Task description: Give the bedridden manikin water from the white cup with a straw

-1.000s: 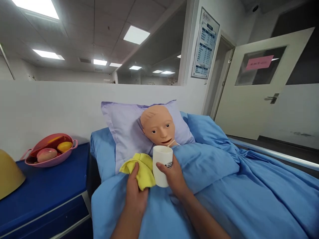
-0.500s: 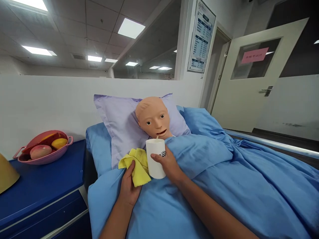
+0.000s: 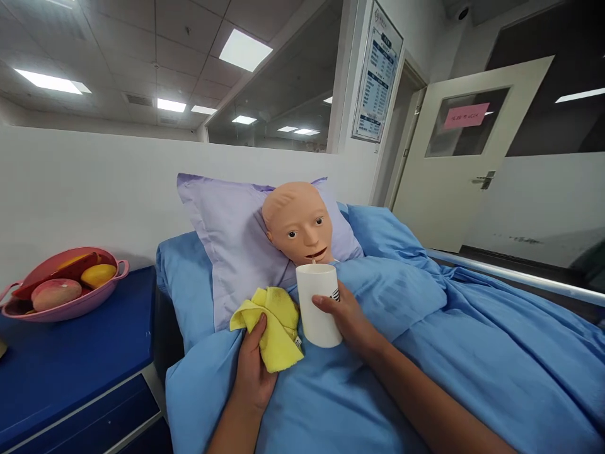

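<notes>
white wall (image 3: 94,176) is behind the mannequin head (image 3: 295,217), blue bedding (image 3: 331,403) is spread below it. just below head, right hand (image 3: 350,318) wraps one nearly upright white cup (image 3: 317,318), black-striped; lower left of head, left hand (image 3: 255,369) pinches crumpled yellow cloth (image 3: 276,334).

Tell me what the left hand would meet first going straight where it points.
Past the yellow cloth it holds, the left hand would probably meet the lilac pillow; depth is unclear.

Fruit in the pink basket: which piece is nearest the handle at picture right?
The rounded yellow fruit, close beside that handle. The larger pinkish-red fruit lies farther left, nearer the front rim.
</notes>
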`<state>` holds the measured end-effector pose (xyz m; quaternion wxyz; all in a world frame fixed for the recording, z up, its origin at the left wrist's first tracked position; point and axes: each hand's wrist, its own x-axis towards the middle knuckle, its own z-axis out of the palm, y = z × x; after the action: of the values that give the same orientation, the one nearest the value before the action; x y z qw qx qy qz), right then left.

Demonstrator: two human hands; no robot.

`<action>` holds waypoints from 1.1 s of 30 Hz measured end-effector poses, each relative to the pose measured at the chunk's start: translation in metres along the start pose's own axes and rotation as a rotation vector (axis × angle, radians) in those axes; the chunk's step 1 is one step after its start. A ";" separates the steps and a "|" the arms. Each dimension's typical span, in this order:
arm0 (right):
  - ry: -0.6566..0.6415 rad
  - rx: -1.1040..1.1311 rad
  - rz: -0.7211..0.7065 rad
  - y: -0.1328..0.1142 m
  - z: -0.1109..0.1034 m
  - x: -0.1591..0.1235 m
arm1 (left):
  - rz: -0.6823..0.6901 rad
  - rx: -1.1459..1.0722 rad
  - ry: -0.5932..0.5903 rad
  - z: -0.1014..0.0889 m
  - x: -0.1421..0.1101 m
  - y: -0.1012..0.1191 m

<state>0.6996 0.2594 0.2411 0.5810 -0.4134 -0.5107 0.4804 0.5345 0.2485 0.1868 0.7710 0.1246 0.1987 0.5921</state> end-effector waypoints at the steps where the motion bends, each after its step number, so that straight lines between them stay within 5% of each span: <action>1: 0.000 0.007 0.008 0.001 -0.001 -0.001 | -0.010 0.000 -0.003 -0.001 -0.001 0.000; 33: 0.083 0.110 -0.019 0.011 -0.002 -0.014 | -0.050 0.031 -0.122 -0.002 -0.006 -0.001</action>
<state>0.6999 0.2477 0.2274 0.6278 -0.3955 -0.4630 0.4848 0.5329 0.2425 0.1856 0.7942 0.1674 0.1636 0.5608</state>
